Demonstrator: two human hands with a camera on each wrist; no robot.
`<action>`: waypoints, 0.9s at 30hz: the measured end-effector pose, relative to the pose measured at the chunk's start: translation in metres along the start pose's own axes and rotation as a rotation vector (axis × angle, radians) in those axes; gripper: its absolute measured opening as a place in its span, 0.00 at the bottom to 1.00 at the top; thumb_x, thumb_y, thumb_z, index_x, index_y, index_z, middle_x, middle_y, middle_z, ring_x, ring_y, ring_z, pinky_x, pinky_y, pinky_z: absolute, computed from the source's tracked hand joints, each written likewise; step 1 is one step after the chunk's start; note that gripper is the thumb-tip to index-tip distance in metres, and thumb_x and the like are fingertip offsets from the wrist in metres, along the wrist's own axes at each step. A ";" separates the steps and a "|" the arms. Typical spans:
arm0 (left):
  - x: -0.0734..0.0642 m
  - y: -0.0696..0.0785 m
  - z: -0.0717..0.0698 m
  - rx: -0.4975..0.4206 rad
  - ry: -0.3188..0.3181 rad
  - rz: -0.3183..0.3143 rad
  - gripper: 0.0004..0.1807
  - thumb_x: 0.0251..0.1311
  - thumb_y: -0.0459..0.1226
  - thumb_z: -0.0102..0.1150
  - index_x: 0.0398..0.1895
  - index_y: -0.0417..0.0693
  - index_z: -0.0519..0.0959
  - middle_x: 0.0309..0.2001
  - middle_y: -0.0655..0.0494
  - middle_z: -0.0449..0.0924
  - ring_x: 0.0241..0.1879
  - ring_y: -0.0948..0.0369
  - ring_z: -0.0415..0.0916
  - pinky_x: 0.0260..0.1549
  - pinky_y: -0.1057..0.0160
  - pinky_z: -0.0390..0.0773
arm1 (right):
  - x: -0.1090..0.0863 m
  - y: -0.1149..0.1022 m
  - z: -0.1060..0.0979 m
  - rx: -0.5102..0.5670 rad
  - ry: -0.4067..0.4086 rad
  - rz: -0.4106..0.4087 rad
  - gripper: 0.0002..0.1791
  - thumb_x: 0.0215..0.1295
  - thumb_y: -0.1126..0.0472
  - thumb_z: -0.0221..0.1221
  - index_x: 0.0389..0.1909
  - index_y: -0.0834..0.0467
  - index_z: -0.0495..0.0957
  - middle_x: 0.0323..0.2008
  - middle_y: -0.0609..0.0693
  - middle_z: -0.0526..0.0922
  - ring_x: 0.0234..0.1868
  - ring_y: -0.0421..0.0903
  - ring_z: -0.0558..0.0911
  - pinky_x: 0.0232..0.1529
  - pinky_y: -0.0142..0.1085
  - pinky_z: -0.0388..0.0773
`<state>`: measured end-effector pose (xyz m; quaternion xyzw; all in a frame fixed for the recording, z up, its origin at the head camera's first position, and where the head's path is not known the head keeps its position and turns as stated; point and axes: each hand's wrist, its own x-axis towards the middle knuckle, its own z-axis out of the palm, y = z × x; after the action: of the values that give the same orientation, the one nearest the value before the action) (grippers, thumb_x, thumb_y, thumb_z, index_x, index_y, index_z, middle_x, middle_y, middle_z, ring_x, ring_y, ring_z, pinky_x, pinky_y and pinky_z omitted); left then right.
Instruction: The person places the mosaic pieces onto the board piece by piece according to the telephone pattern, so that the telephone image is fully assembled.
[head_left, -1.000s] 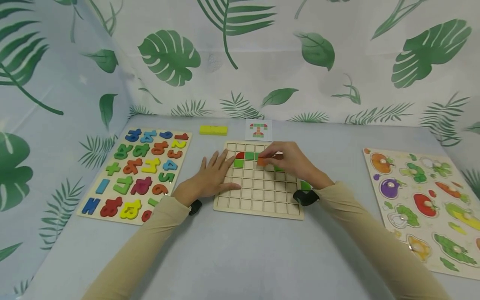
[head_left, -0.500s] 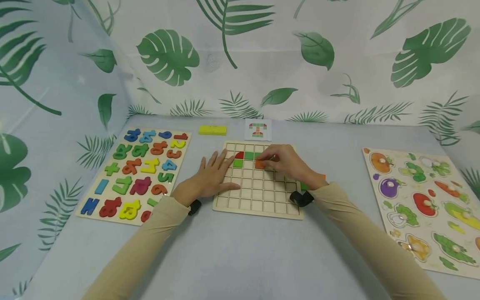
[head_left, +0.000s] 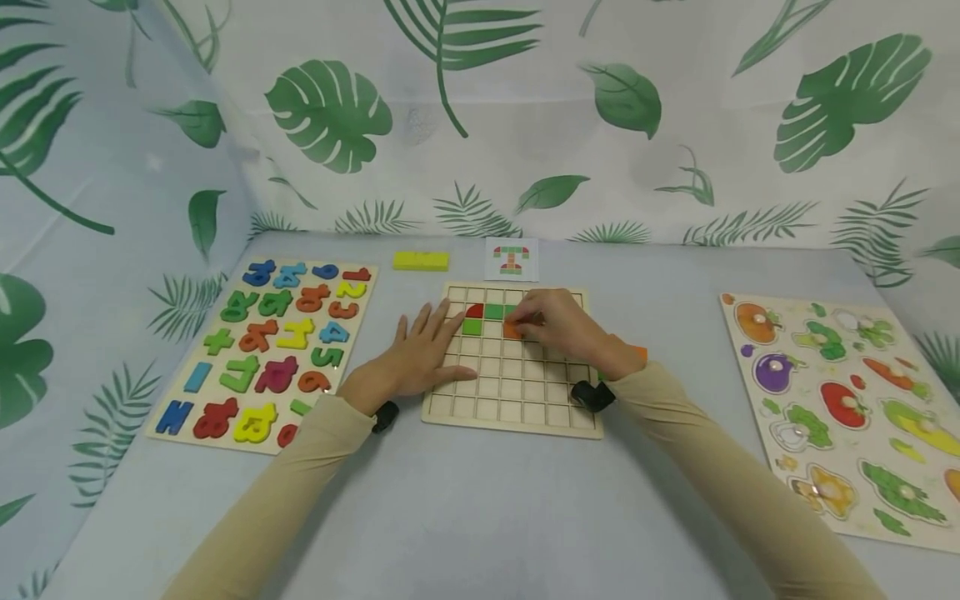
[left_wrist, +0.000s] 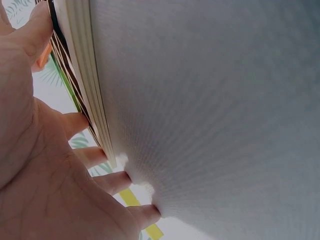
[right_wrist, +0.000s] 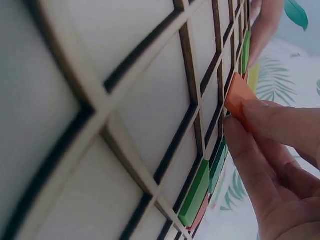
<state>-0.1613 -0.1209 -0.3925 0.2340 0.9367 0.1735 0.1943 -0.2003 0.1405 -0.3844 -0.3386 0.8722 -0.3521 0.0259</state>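
Note:
A wooden grid board (head_left: pixel 512 425) lies at mid-table with a red quarter-round tile (head_left: pixel 476 310), a green tile (head_left: pixel 472 327) and another green tile (head_left: pixel 493 311) in its upper cells. My right hand (head_left: pixel 561 323) pinches an orange square tile (right_wrist: pixel 239 97) between thumb and fingers, over a cell below the green row; in the right wrist view the tile stands tilted at the cell edge. My left hand (head_left: pixel 422 354) rests with spread fingers on the board's left edge, thumb on the grid. The left wrist view shows its fingertips (left_wrist: pixel 117 182) along the board's side.
A pattern card (head_left: pixel 512 260) and a yellow block (head_left: pixel 421 261) lie behind the board. A number puzzle (head_left: pixel 264 350) is on the left, a vegetable puzzle (head_left: pixel 843 417) on the right. More orange and green tiles (head_left: pixel 634 354) show beside the right wrist.
My right hand has shifted slightly left and down, bringing the orange tile lower, to the cell under the green row. My left hand stays on the board.

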 end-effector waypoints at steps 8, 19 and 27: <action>-0.001 0.000 0.001 0.002 0.006 0.010 0.51 0.75 0.59 0.53 0.86 0.45 0.40 0.85 0.39 0.27 0.82 0.38 0.24 0.74 0.30 0.29 | 0.003 -0.004 0.001 -0.082 -0.022 0.004 0.07 0.62 0.77 0.68 0.41 0.70 0.90 0.37 0.59 0.88 0.39 0.56 0.87 0.40 0.44 0.85; 0.001 -0.002 0.001 0.001 -0.005 0.004 0.52 0.76 0.60 0.52 0.87 0.45 0.39 0.84 0.40 0.25 0.82 0.39 0.23 0.74 0.31 0.28 | 0.006 -0.011 0.002 -0.147 -0.041 0.018 0.08 0.64 0.78 0.67 0.42 0.71 0.89 0.38 0.61 0.89 0.41 0.57 0.88 0.41 0.44 0.86; -0.001 -0.001 0.000 -0.002 0.007 0.012 0.51 0.76 0.59 0.54 0.86 0.44 0.40 0.84 0.38 0.26 0.82 0.37 0.24 0.74 0.30 0.29 | 0.007 -0.015 0.003 -0.169 -0.031 0.011 0.07 0.63 0.78 0.67 0.41 0.72 0.89 0.37 0.62 0.88 0.40 0.57 0.88 0.40 0.44 0.85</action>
<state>-0.1609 -0.1221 -0.3930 0.2388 0.9358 0.1763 0.1903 -0.1962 0.1263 -0.3758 -0.3400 0.9002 -0.2719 0.0127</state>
